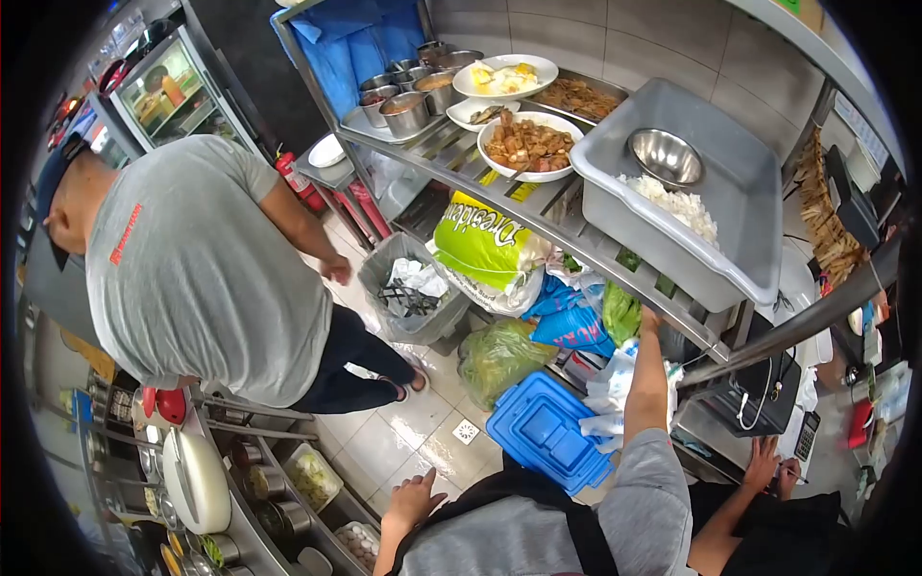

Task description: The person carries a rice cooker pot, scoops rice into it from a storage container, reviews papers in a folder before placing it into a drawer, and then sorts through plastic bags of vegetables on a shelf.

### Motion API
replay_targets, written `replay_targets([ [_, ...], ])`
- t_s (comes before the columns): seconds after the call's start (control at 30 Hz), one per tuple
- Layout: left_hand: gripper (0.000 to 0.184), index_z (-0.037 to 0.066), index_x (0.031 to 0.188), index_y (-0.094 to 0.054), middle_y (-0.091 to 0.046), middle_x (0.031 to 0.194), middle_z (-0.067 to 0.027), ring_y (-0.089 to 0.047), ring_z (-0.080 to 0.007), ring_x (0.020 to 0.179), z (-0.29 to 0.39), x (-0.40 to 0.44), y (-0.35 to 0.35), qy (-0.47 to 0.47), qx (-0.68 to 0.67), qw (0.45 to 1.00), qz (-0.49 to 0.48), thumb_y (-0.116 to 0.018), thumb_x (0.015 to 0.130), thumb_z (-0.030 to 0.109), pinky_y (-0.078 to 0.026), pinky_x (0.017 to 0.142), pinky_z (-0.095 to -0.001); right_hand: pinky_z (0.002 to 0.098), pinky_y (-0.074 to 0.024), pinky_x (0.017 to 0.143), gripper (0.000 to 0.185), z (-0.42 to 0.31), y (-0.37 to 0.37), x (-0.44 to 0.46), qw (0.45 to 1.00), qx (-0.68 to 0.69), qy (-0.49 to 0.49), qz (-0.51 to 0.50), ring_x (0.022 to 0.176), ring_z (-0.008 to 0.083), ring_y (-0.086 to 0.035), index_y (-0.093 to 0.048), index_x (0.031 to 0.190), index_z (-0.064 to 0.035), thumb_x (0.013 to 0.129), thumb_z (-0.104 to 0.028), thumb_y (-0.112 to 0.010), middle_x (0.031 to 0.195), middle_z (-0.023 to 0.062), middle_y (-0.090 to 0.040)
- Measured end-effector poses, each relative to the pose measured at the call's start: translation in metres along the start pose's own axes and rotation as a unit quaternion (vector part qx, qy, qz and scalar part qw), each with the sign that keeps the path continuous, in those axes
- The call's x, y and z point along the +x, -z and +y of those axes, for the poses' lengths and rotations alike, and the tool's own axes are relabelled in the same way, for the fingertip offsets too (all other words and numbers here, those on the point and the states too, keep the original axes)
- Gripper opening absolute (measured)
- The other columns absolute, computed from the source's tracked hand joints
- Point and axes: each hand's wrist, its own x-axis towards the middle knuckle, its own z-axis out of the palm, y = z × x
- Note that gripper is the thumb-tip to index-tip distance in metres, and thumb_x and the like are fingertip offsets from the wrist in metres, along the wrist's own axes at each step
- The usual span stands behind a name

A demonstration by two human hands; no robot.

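My right arm stretches under the steel rack [538, 216]; the part of my right hand [651, 322] that shows is beside a bunch of green leaves [621, 312]. The rack's edge hides its fingers, so I cannot tell whether it grips anything. Below that forearm are white plastic bags [610, 394] and a blue lidded box [547, 429] on the floor. Blue printed bags [574, 322] lie left of the leaves. My left hand [415, 501] hangs low over the floor, fingers apart, holding nothing, near a drawer counter with a container of eggs [357, 544].
On the rack stand a grey tub [759, 192] with rice, a bowl of meat [528, 146] and several steel pots. A grey bin [423, 312] and a green bag [504, 357] stand on the tiles. One co-worker [206, 269] stands left; another's hand [762, 466] is at right.
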Motion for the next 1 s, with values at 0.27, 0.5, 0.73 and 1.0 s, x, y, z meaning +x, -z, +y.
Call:
replay_targets([
  [0.27, 0.057, 0.007, 0.125, -0.037, -0.055, 0.105, -0.0182, -0.053, -0.0336, 0.096, 0.013, 0.047, 0.012, -0.088, 0.000, 0.996, -0.027, -0.051, 0.080, 0.041, -0.042, 0.082, -0.0434, 0.0421, -0.0281, 0.097, 0.079, -0.104, 0.015, -0.078, 0.944, -0.140, -0.299, -0.013, 0.121, 0.0316, -0.034, -0.037, 0.127, -0.0120, 0.070, -0.066, -0.046, 0.129, 0.0137, -0.039],
  [0.5, 0.057, 0.006, 0.125, -0.037, -0.054, 0.107, -0.0161, -0.052, -0.0321, 0.097, 0.025, 0.069, 0.033, -0.180, 0.063, 0.982, -0.017, -0.054, 0.079, 0.036, -0.041, 0.081, -0.0423, 0.0363, -0.0459, 0.077, 0.047, -0.042, 0.019, -0.049, 0.988, -0.150, -0.030, 0.018, 0.089, 0.0291, -0.059, -0.065, 0.088, -0.0091, 0.072, -0.051, -0.051, 0.091, 0.0162, -0.062],
  [0.73, 0.057, 0.005, 0.124, -0.037, -0.055, 0.104, -0.0147, -0.054, -0.0310, 0.095, 0.020, 0.075, 0.050, -0.267, 0.099, 0.959, 0.009, -0.055, 0.079, 0.035, -0.042, 0.079, -0.0425, 0.0298, -0.0443, 0.064, 0.014, -0.096, 0.080, -0.141, 0.980, 0.186, 0.038, 0.061, 0.066, 0.0208, -0.059, -0.060, 0.071, -0.0010, 0.063, -0.010, -0.067, 0.070, 0.0130, -0.061],
  [1.0, 0.057, 0.009, 0.124, -0.037, -0.055, 0.101, -0.0142, -0.054, -0.0316, 0.094, 0.012, 0.088, 0.057, -0.253, 0.077, 0.964, 0.027, -0.055, 0.078, 0.036, -0.043, 0.078, -0.0441, 0.0267, -0.0413, 0.059, 0.015, -0.048, 0.099, -0.275, 0.931, 0.212, 0.123, -0.269, 0.062, 0.0105, -0.049, -0.053, 0.066, -0.0039, 0.068, -0.010, -0.067, 0.063, 0.0013, -0.052],
])
